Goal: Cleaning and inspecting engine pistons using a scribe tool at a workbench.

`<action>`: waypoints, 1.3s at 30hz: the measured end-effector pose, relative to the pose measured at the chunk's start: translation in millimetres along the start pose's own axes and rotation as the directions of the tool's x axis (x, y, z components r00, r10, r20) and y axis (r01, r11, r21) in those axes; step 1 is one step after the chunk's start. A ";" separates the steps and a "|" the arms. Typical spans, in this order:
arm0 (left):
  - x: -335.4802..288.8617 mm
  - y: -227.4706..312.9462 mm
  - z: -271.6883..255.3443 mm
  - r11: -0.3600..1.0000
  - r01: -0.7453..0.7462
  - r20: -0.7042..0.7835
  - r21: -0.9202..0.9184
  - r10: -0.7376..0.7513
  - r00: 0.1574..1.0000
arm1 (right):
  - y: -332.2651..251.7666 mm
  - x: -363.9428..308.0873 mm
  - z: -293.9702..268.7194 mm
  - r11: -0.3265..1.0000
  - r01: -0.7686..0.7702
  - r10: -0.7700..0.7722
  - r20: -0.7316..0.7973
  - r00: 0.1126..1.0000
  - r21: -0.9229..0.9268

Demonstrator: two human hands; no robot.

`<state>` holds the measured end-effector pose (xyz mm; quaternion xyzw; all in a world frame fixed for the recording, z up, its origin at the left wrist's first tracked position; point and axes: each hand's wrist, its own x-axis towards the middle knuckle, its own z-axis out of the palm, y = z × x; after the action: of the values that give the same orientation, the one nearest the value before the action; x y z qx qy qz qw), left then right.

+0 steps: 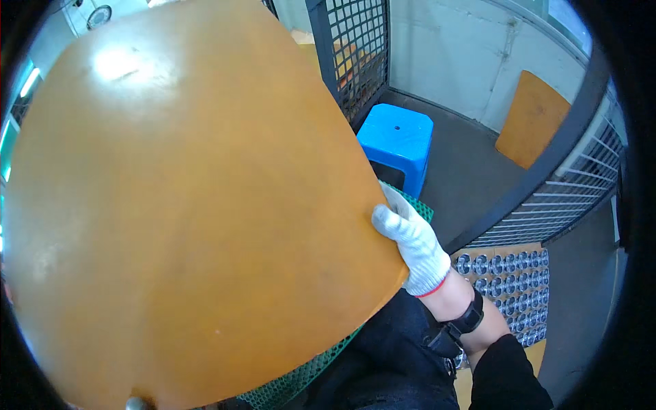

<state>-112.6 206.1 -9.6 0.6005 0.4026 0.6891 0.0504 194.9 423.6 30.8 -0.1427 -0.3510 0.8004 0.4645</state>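
Head view shows a large orange-brown board [205,205], which fills most of the left and the middle, with its smooth face toward the camera and a bright reflection of light near its top. The right hand [413,239], in a white knitted glove with a red line at the cuff, holds this board at its right edge: the thumb lies on the front face, and the other fingers go behind the edge, where they are mostly hidden. At the lower edge of the view, a small grey rounded tip [136,403] shows against the board; whether it belongs to the left hand, I cannot tell, and so the state of the left fingers I also cannot tell. A black wristband [471,314] is on the right wrist, and below it comes a black sleeve [509,379]. Green mesh [301,376] shows from behind the board along its lower edge and also just beside the right hand. Beyond this hand, a blue stool [400,137] stands on the grey floor [465,164], near a dark grid panel [359,55]. Farther to the right, a brown panel [531,119] leans on the pale wall [454,61]. Near the right forearm, round shiny parts [509,280] lie in rows.
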 end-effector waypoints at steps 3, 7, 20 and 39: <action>16.2 -5.4 -3.1 0.969 0.026 -0.009 0.245 -0.024 1.000 | -4.2 15.3 -14.4 0.998 -0.064 0.062 -0.130 0.990 -0.013; 67.5 10.3 1.1 0.832 0.043 -0.009 0.553 -0.046 0.999 | -20.6 29.4 -18.7 0.986 -0.154 0.164 -0.240 0.957 0.061; 249.6 105.2 76.3 0.604 0.552 -0.233 0.575 -0.526 0.818 | -112.5 36.8 46.6 0.905 -0.309 0.413 -0.423 0.806 0.293; 447.3 114.6 125.8 0.575 0.189 0.121 0.796 -0.457 0.881 | -165.9 204.4 52.3 0.846 -0.123 0.191 -0.080 0.978 0.518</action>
<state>-78.4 438.7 407.2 0.5804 0.7456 0.3269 -0.0183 164.7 627.0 203.2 -0.0940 -0.0829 0.8891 0.4402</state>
